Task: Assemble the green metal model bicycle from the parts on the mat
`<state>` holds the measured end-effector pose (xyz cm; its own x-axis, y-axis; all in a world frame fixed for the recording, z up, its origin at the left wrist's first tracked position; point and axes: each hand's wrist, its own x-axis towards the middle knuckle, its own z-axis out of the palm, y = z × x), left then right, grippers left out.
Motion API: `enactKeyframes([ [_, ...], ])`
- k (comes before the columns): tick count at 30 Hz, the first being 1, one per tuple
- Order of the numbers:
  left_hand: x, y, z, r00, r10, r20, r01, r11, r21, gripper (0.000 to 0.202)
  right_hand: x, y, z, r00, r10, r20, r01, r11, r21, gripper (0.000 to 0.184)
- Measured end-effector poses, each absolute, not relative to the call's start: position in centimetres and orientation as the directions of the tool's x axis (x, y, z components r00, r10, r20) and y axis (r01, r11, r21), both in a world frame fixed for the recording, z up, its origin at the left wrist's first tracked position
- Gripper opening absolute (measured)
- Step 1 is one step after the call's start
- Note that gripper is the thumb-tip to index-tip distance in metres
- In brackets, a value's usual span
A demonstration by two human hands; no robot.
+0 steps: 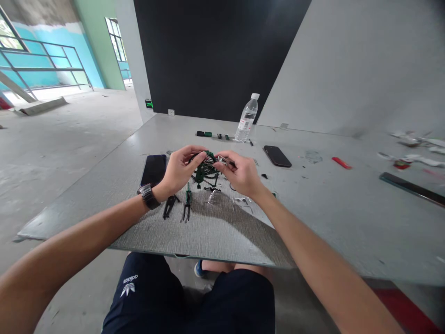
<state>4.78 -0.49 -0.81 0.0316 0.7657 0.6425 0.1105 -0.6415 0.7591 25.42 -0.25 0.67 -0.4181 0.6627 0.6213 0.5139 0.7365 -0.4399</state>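
Head camera view: both hands meet over the near part of the table (156, 239), around a small green model (205, 175) with a spoked wheel. The left hand (182, 168) pinches its upper left side between thumb and fingers, apparently to steady the frame while the wheel side faces the other hand. The right hand (242, 172) has its thumb and fingers pressed together on a thin silver piece (225, 160) at the model's right edge; whether this is a tool or a part, I cannot tell. Bringing the two hands together likely gives finer control over such small work. Whether the model's underside touches the table is unclear.

Just below the hands lie a dark fork-shaped part (187, 205), a black part (170, 207) and some small bright metal pieces (242, 200), probably spread apart so each is easy to see and reach. Beyond the hands, short green-and-black pieces (204, 134) lie in a loose row, seemingly sorted away from the work. An upright bottle (246, 119) and a dark phone (277, 156) sit farther back, perhaps to spare room, while a dark flat slab (153, 170) lies just beside the left hand.
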Motion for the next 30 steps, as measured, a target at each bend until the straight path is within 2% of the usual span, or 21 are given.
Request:
enactKeyframes([
  [4,4.8,-0.4,-0.7,0.053,0.804,0.593,0.083,-0.595,0.799,0.021,25.3,-0.2,0.7,-0.362,0.738,0.569,0.468,0.672,-0.574,0.047],
  [8,4.8,-0.4,-0.7,0.048,0.817,0.574,0.062,-0.576,0.815,0.024,25.2,-0.1,0.6,-0.344,0.755,0.558,0.435,0.655,-0.618,0.047],
  [15,4.9,-0.3,-0.8,0.042,0.854,0.518,-0.041,-0.517,0.855,0.019,25.1,-0.1,0.6,-0.332,0.756,0.564,0.447,0.653,-0.611,0.047],
  [23,4.5,0.3,-1.0,-0.05,0.932,0.36,-0.173,-0.363,0.916,0.02,25.4,-0.3,1.1,-0.351,0.787,0.507,0.451,0.616,-0.645,0.047],
  [26,4.1,0.8,-1.3,-0.076,0.939,0.337,-0.179,-0.345,0.921,0.023,25.4,-0.3,1.2,-0.4,0.779,0.483,0.49,0.627,-0.606,0.046],
  [30,3.8,1.2,-1.8,-0.03,0.926,0.376,-0.138,-0.377,0.916,0.026,25.3,-0.2,1.0,-0.428,0.742,0.516,0.519,0.669,-0.532,0.046],
])
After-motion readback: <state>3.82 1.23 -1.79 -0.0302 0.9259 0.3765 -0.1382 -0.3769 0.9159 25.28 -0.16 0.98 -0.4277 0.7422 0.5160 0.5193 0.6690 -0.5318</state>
